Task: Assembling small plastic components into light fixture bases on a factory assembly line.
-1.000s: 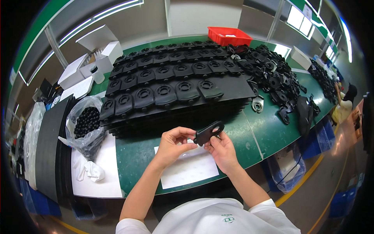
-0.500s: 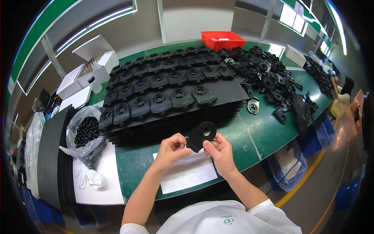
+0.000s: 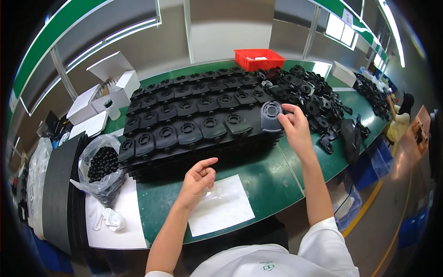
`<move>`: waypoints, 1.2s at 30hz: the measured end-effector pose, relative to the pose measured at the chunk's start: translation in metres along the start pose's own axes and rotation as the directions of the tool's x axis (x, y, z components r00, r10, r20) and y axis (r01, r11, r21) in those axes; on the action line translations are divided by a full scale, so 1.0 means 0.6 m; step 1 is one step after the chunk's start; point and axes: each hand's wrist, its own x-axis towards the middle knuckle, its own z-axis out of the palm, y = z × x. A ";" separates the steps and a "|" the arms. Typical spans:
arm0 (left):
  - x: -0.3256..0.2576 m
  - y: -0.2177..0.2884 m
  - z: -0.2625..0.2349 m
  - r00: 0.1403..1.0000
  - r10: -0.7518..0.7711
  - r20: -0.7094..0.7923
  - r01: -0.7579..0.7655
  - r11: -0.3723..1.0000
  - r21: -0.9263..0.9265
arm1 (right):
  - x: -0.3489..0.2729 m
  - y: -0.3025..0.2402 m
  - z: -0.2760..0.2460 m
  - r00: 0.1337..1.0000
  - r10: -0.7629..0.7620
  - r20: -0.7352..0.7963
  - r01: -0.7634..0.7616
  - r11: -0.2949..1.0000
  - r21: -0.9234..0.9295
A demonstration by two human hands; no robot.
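Note:
My right hand [image 3: 296, 130] pinches the right edge of a black plastic part [image 3: 270, 118] with a round ring at its top, which catches the light. It is held upright over the right end of the front row, beside the last black part [image 3: 237, 123] there. My left hand [image 3: 197, 182] hovers over the upper left of a white paper sheet [image 3: 221, 210], index finger stretched out and the others loosely bent, with nothing visible in it. Rows of similar black parts [image 3: 188, 131] lie on a stack of black sheets beyond my hands.
A pile of loose black parts [image 3: 314, 99] covers the table [image 3: 173, 207] at the right, near a red bin [image 3: 259, 59]. On the left stand a plastic bag of black balls [image 3: 102, 164], a small bottle [image 3: 111, 110] and an open white box [image 3: 113, 92]. Another person [image 3: 402, 117] is at far right.
My right hand has carried the black part away from me and to the right, from above the paper to the front row's end. My left hand has let go of it and opened.

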 end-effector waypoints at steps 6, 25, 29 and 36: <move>0.000 -0.003 -0.008 1.000 0.028 0.004 -0.028 0.999 -0.038 | 0.064 -0.013 0.007 0.920 0.252 0.300 -0.217 0.965 -0.147; -0.004 -0.002 -0.009 0.923 0.357 -0.145 -0.307 0.909 0.283 | -0.035 0.227 -0.081 0.962 -0.009 -0.274 -0.234 0.494 -0.838; -0.021 0.050 -0.019 0.562 0.742 -0.366 -0.511 0.659 0.551 | -0.036 0.204 -0.077 0.935 -0.011 -0.353 -0.258 0.661 -0.704; -0.079 0.193 -0.235 0.033 0.916 -0.399 -0.324 0.387 0.863 | -0.054 0.232 -0.122 0.913 -0.075 -0.401 -0.013 0.977 -0.211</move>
